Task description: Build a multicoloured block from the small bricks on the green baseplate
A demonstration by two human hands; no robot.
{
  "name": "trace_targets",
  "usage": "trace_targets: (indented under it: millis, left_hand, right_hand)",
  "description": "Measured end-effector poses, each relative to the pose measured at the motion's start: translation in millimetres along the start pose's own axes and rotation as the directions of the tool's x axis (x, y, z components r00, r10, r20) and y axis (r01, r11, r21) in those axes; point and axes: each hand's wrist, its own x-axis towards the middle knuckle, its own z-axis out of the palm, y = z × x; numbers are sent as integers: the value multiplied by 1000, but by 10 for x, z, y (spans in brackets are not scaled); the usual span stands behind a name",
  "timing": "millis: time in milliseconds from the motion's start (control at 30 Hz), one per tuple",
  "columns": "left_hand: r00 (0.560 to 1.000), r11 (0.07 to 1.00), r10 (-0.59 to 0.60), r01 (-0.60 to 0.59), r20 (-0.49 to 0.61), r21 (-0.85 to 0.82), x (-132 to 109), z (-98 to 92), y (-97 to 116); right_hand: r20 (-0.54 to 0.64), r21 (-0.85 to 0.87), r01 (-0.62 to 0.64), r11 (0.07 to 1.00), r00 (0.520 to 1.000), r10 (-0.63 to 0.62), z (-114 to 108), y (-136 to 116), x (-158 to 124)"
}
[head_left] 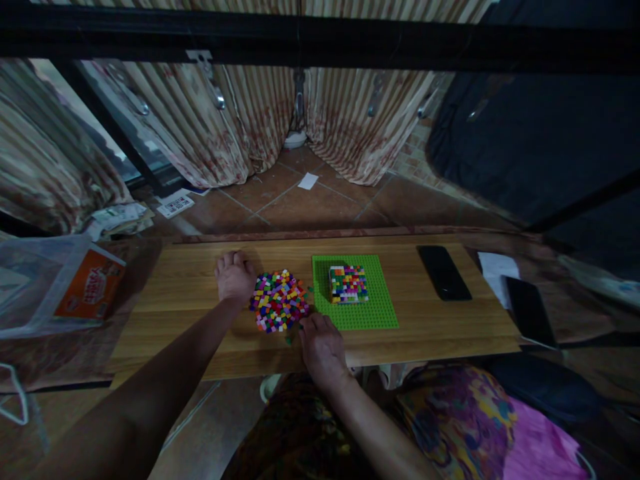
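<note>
A heap of small multicoloured building bricks (pixel 280 301) lies on the wooden table. My left hand (pixel 235 275) rests on the tabletop at the heap's left edge, its fingers loosely spread and slightly bent, with nothing visible in them. At the heap's lower right is my right hand (pixel 323 347), fingers bent together toward the thumb; a small dark bit shows by the fingertips, too small to name. Just beyond it lies a green studded baseplate (pixel 383 310), bearing a block built of many coloured bricks (pixel 349 285). A few loose green bricks (pixel 289 340) lie around the heap.
A black phone (pixel 444 273) lies on the table's (pixel 170 293) right side; another dark phone (pixel 529 311) and white paper (pixel 499 270) are beyond its right end. A clear plastic bin (pixel 40 267) with an orange packet (pixel 90 283) stands left. A person's patterned clothing (pixel 460 420) is close by on the right.
</note>
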Motion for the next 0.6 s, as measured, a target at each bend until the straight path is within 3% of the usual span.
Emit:
trace_targets:
  millis: [267, 600]
  left_hand:
    - [1000, 999, -9, 9, 2, 34, 19, 17, -10]
    - [1000, 999, -1, 1, 5, 47, 23, 16, -10]
  right_hand:
    - [95, -50, -10, 999, 995, 15, 33, -33, 16]
    - [51, 24, -40, 999, 998, 38, 108, -36, -40]
